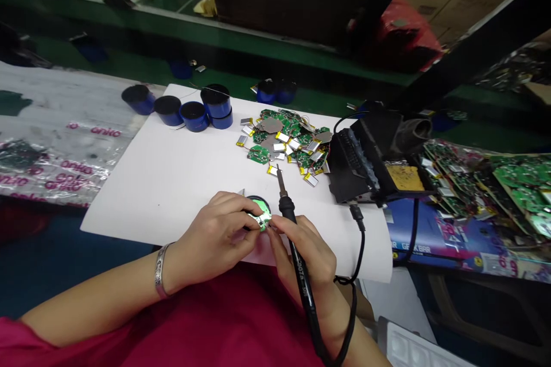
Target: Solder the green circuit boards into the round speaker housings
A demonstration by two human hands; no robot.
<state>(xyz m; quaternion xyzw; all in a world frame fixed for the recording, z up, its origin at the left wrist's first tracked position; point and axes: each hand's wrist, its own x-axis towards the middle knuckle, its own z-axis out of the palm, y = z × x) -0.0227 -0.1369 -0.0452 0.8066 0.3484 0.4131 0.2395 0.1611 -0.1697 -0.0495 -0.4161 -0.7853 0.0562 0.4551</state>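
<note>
My left hand [217,230] is closed on a small green circuit board [264,217], its fingertips pressed at the board's left edge. Around the board's upper side shows a dark round rim [260,198], partly covered by my fingers. My right hand [310,249] holds a black soldering iron [303,278] lying across the palm, its metal tip pointing up and away from the board. The thumb and index fingertips of that hand meet at the board's right edge; whether they pinch anything small there is hidden.
Beyond my hands lies a heap of green circuit boards [259,154] with small silver battery cells [310,179]. Blue cylinders with black insides [194,117] stand at the back left. A black soldering stand [350,169] with a yellow sponge [404,178] is at right, its cable [360,252] hanging nearby.
</note>
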